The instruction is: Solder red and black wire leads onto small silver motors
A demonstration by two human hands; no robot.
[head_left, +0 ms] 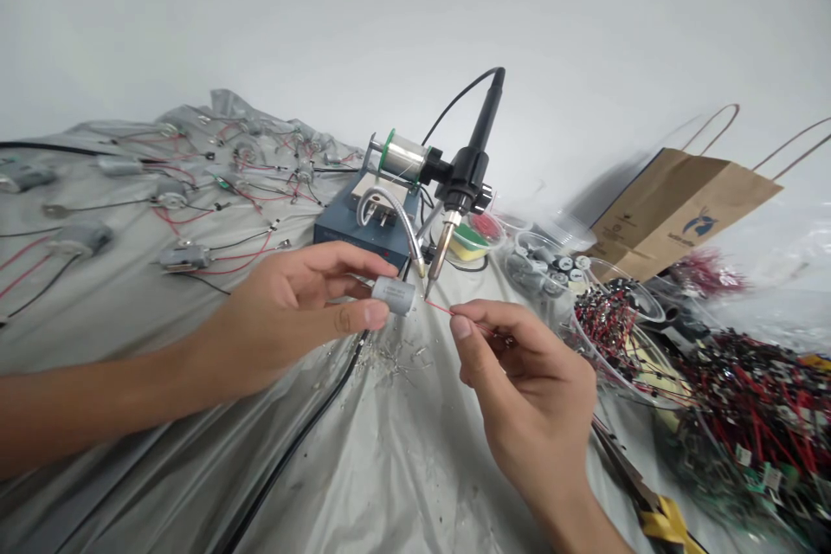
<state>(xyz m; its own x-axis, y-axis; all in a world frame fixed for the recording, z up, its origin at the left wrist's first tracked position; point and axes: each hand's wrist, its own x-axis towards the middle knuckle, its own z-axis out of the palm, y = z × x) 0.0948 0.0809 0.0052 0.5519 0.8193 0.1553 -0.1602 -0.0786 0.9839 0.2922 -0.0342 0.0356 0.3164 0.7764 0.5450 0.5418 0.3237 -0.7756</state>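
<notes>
My left hand (292,312) pinches a small silver cylindrical component (394,295), probably a motor, between thumb and fingers. My right hand (525,372) holds a thin red wire (441,308) between thumb and forefinger, its bare end close to the cylinder's end. Just above, a soldering iron (462,186) stands clamped in a holder, its tip (429,286) pointing down near the cylinder and the wire. Behind it, a spool of solder wire (403,157) sits on a blue soldering station (351,227).
A grey plastic sheet (195,467) covers the work surface, with a black cable (299,441) and metal scraps (389,359) on it. Several wired motors (81,238) lie at left. Bowls of components (542,264), heaped wired parts (759,407), yellow-handled pliers (668,524) and a paper bag (675,212) lie at right.
</notes>
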